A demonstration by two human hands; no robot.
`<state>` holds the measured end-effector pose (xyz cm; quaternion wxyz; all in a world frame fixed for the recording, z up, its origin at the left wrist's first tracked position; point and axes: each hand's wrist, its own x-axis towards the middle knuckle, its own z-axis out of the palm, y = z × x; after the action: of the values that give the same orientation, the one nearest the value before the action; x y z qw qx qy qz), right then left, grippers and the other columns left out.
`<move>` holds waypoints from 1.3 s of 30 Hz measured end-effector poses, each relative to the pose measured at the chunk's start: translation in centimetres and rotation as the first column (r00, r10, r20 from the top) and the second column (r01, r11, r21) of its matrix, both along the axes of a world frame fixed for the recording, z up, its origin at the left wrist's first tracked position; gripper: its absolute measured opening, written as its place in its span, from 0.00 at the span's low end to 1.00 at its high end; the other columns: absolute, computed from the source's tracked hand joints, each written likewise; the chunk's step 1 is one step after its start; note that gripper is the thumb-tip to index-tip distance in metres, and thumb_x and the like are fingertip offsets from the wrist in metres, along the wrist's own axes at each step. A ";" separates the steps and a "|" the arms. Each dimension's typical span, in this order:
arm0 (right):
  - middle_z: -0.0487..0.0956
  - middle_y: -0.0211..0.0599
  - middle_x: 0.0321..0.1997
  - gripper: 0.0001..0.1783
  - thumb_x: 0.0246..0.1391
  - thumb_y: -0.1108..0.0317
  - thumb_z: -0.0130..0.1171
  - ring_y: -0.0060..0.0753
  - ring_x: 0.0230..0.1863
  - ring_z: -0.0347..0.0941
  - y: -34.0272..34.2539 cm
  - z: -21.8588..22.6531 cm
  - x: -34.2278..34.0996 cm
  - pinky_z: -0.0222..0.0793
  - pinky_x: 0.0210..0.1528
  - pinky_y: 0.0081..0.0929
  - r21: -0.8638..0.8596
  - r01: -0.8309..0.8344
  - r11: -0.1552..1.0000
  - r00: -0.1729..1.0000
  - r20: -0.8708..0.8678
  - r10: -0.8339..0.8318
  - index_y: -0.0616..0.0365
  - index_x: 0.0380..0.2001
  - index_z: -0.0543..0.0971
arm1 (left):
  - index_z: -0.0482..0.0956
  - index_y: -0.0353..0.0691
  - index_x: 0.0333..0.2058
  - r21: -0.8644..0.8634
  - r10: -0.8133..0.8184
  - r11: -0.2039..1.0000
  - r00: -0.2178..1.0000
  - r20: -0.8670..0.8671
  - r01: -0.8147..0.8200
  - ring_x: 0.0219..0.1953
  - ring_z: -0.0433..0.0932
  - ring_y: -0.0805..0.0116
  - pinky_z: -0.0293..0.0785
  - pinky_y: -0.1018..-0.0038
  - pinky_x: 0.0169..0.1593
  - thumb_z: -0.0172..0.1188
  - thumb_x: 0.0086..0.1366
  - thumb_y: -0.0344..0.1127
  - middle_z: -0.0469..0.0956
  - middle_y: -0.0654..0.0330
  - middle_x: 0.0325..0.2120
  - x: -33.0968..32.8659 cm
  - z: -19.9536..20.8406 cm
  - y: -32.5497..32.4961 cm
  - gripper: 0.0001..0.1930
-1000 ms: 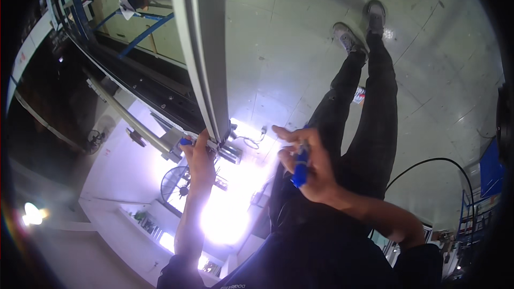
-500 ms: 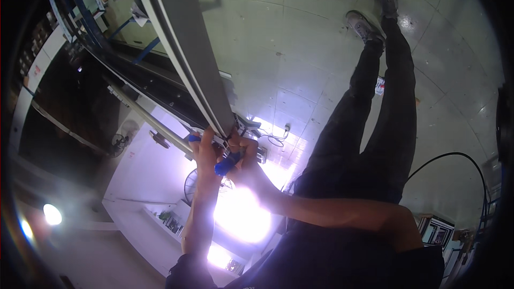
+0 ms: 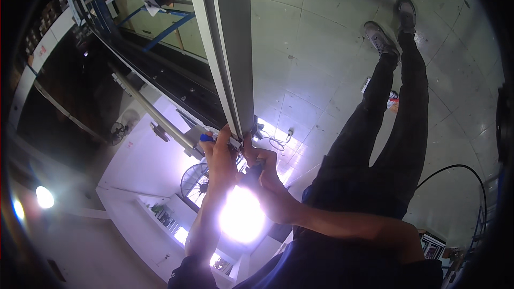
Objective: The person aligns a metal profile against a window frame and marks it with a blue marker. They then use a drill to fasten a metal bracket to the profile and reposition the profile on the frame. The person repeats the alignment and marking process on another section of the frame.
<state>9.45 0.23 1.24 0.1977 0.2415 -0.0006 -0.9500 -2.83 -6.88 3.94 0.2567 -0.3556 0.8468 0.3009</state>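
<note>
A long grey metal profile [image 3: 235,48] with a lengthwise groove comes down from the top, its near end at my hands. Curled against this end is my left hand [image 3: 219,160], fingers closed on it. A small blue piece [image 3: 206,138] shows beside its fingers; what it belongs to is hidden. My right hand [image 3: 271,182] is closed just to the right, fingertips at the profile's end, around a blue-handled tool [image 3: 252,174]. The tool's kind cannot be made out, because glare and fingers cover it.
A dark rail [image 3: 176,91] and a pale tube [image 3: 152,109] run diagonally at the left. Blue frame bars [image 3: 168,32] stand behind them. A fan [image 3: 201,182] and a bright light [image 3: 242,215] lie past my forearms. A cable [image 3: 278,140] is on the tiled floor [image 3: 321,75].
The profile now appears farther right and more upright, and both hands appear shifted slightly right with it. The blue handle at my right hand has turned and looks darker and more covered.
</note>
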 end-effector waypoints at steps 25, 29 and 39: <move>0.66 0.57 0.56 0.32 0.61 0.69 0.60 0.59 0.56 0.71 2.5 0.2 -0.5 0.67 0.59 0.50 0.545 -0.073 0.835 0.933 -0.258 0.250 0.66 0.62 0.55 | 0.77 0.26 0.45 0.064 0.063 0.996 0.998 -0.027 -0.062 0.30 0.82 0.67 0.82 0.75 0.31 0.53 0.73 0.34 0.82 0.52 0.33 -0.2 -0.2 -0.1 0.13; 0.66 0.57 0.56 0.31 0.64 0.68 0.59 0.56 0.55 0.72 1.9 0.8 -0.5 0.67 0.58 0.49 0.495 -0.011 0.869 0.962 -0.232 0.144 0.65 0.61 0.55 | 0.76 0.37 0.39 -0.056 0.065 0.996 0.997 -0.036 -0.067 0.26 0.77 0.76 0.75 0.77 0.27 0.55 0.73 0.36 0.79 0.61 0.29 -0.4 -0.5 1.0 0.09; 0.61 0.57 0.60 0.30 0.69 0.60 0.56 0.53 0.65 0.65 3.7 -0.5 -2.0 0.60 0.65 0.46 0.216 -0.122 0.969 0.973 -0.167 0.160 0.63 0.60 0.52 | 0.74 0.39 0.40 -0.089 0.039 0.995 0.998 -0.055 -0.044 0.22 0.74 0.77 0.71 0.79 0.25 0.54 0.74 0.37 0.75 0.64 0.26 -0.2 -0.6 -0.4 0.08</move>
<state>7.44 3.91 0.75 0.2385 0.1717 0.1323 -0.9466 -3.04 -7.29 3.36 0.2116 -0.3762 0.8585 0.2768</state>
